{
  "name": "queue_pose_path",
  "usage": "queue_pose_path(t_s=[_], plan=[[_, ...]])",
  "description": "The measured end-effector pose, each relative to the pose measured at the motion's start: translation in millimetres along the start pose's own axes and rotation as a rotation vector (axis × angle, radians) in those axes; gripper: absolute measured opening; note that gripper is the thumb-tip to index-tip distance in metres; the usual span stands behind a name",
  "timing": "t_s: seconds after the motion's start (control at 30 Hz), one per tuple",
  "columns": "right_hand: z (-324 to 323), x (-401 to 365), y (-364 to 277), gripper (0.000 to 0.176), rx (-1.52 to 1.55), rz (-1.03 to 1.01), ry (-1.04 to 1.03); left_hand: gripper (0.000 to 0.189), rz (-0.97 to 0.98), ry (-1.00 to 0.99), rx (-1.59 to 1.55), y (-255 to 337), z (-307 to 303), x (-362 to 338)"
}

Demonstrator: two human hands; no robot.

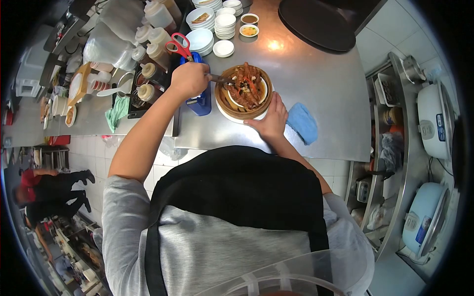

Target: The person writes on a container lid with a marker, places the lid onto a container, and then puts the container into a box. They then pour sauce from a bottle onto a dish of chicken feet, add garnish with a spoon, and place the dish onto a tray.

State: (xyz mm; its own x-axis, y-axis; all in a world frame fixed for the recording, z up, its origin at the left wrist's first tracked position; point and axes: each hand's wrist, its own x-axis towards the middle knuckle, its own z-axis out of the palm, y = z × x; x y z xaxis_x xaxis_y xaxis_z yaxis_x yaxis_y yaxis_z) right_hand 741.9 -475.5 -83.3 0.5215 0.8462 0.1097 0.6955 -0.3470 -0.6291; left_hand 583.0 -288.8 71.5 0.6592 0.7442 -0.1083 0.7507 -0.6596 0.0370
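Note:
A round bamboo steamer (222, 106) stands on a white plate on the steel counter. Inside it is a white bowl (267, 91) of glossy brown chicken feet (247, 89), topped with red and pale bits. My left hand (190, 79) is closed around a slim metal utensil (219, 79), perhaps tongs, whose far end reaches into the food. Thumb and fingers of my right hand (270, 118) curve around the steamer's near right side, gripping it. Just under my left wrist is a blue holder (201, 104), and red-handled scissors (180, 47) rise behind that hand.
A folded blue cloth (302, 123) lies to the right of the steamer. Stacked white dishes (200, 39) and two small sauce dishes (249, 30) sit beyond it. Squeeze bottles (158, 52) crowd the left, a black tray (318, 24) the far right. Two people (54, 190) are at far left.

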Motion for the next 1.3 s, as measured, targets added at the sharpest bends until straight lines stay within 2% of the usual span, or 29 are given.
queue_pose_path(t_s=[0.23,1.3], plan=[[7,-3,2,0.102,-0.086,0.023,0.072,0.022,-0.026,0.017,-0.028,-4,5,-9],[12,-1,3,0.102,-0.044,0.058,0.044,0.023,-0.029,0.023,0.01,-7,-3,-19]])
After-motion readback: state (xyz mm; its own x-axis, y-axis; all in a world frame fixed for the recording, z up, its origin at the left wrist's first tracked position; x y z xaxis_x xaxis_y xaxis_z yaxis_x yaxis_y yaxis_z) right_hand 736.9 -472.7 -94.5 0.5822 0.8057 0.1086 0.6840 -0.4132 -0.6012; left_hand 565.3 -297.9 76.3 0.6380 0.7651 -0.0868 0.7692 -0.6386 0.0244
